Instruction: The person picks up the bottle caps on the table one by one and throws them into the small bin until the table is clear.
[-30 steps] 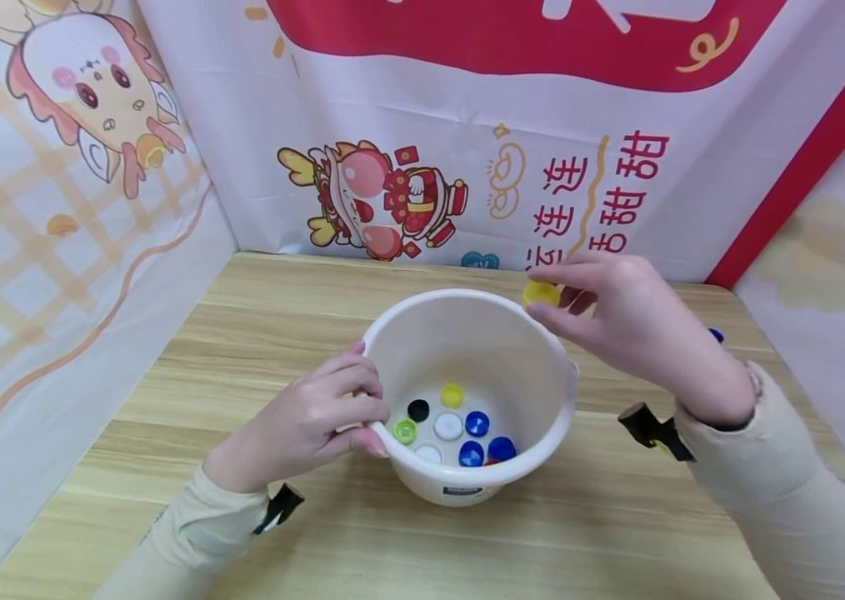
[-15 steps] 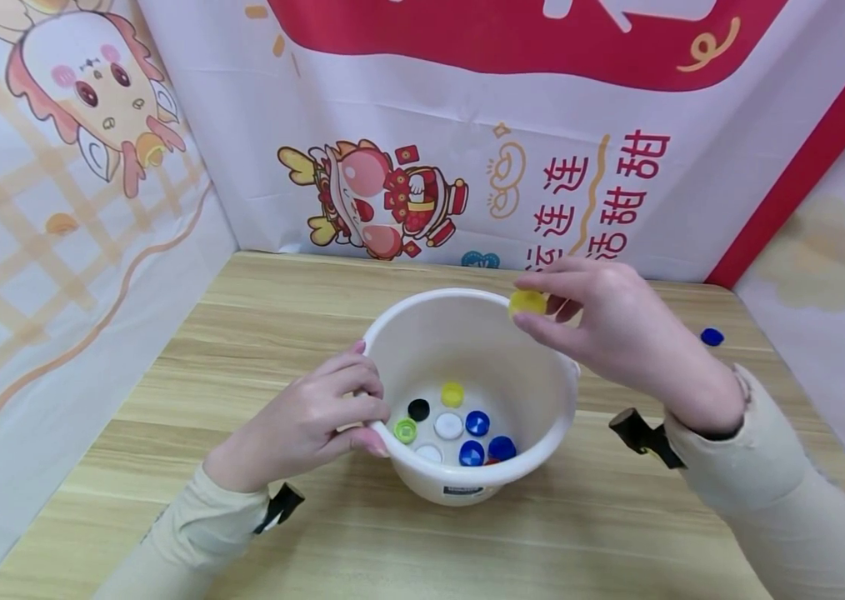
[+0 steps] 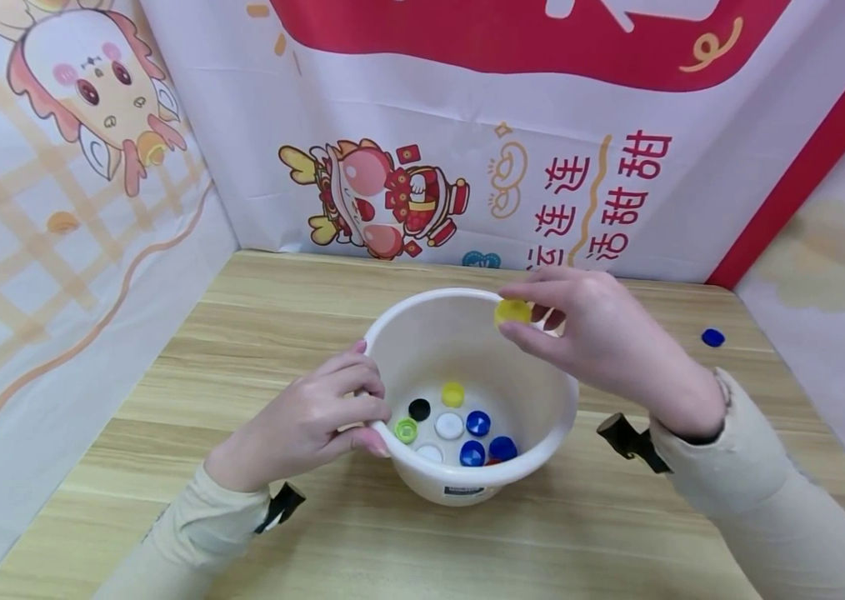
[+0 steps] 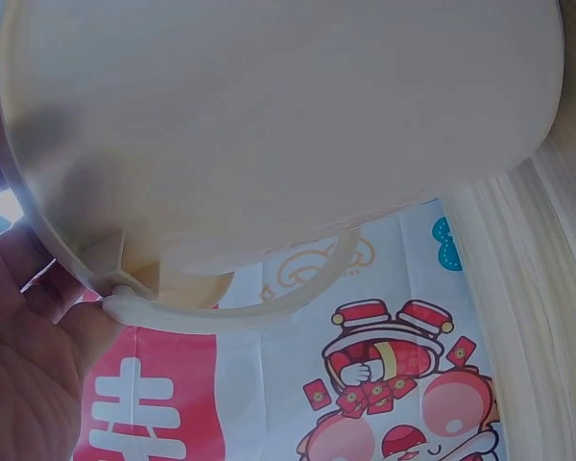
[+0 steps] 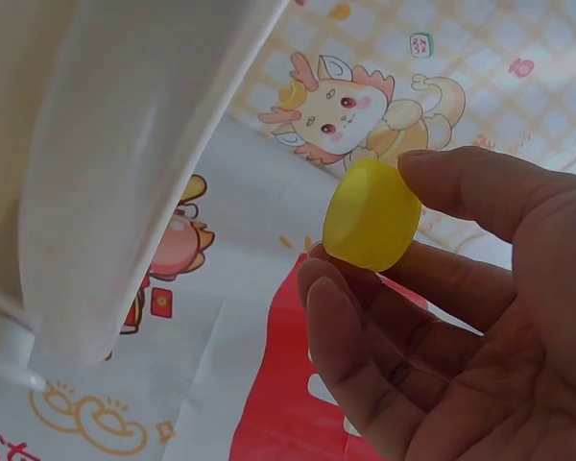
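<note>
A white plastic bucket (image 3: 463, 312) stands on the wooden table, tilted slightly toward me in the head view. My left hand (image 3: 310, 417) grips its left rim, thumb inside and fingers over the edge; the left wrist view shows the bucket's outer wall (image 4: 298, 125) and its handle (image 4: 240, 320). Over the right far rim, my right hand (image 3: 580, 333) pinches a yellow bottle cap (image 3: 512, 313) between thumb and fingers. In the right wrist view that yellow cap (image 5: 372, 216) is held beside the bucket. Several caps lie on the bucket's floor, among them a black one (image 3: 419, 409) and a green one (image 3: 406, 430).
One dark blue cap (image 3: 712, 337) lies on the table (image 3: 280, 333) at the far right. A printed cloth (image 3: 242, 125) hangs along the table's back edge, with more printed cloth on both sides.
My right hand has moved left with the yellow cap, from beside the bucket's far right rim to over it. The blue cap on the table has come into fuller view. My left hand stays put.
</note>
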A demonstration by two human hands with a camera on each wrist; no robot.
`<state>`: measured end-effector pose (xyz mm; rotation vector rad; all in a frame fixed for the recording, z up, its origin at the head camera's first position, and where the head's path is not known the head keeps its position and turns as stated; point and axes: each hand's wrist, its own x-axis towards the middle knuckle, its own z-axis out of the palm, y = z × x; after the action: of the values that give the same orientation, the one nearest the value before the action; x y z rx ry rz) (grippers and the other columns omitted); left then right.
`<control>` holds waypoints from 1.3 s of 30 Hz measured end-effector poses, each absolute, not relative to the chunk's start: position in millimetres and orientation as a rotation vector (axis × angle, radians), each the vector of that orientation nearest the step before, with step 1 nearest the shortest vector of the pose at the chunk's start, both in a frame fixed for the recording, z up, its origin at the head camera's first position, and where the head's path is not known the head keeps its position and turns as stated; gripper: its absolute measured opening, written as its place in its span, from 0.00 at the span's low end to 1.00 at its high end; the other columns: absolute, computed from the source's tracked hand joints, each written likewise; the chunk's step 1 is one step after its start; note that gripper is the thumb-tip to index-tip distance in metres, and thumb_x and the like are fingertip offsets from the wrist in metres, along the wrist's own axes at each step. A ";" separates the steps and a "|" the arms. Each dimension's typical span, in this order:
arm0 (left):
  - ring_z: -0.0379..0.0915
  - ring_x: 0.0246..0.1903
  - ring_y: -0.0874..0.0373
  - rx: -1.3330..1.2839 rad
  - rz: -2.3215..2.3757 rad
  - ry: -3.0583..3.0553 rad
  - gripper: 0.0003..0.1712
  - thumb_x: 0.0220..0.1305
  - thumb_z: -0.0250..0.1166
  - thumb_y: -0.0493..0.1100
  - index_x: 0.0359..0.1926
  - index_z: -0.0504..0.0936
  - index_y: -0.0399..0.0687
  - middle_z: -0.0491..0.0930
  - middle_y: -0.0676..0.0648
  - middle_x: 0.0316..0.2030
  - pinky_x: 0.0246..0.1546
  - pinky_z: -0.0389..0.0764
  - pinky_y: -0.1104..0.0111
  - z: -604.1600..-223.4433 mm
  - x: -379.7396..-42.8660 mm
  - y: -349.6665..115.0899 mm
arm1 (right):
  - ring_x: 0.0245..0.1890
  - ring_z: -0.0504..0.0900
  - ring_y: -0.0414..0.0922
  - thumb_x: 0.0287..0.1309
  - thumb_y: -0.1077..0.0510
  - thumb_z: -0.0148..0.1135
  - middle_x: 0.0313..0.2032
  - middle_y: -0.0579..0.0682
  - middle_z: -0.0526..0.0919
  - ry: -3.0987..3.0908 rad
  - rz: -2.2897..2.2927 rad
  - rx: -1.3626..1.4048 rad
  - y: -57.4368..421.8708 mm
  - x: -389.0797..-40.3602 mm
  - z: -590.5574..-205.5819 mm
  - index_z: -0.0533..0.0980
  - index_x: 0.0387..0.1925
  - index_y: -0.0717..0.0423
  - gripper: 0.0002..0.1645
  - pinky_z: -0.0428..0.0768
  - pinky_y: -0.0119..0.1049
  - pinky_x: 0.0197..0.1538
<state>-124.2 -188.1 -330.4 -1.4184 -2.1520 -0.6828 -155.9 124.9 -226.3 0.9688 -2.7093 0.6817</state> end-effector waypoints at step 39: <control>0.71 0.44 0.54 -1.440 -0.679 -2.058 0.24 0.67 0.55 0.61 0.35 0.84 0.47 0.76 0.50 0.38 0.65 0.68 0.43 -330.2 -127.0 -184.3 | 0.37 0.80 0.54 0.65 0.37 0.60 0.46 0.65 0.82 -3.027 0.646 0.259 310.2 -247.6 -281.2 0.77 0.57 0.64 0.36 0.84 0.45 0.33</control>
<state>-127.0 -184.3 -330.2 -1.4398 -2.0581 -0.6793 -247.6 310.2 -281.2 0.2593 -3.0274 0.6464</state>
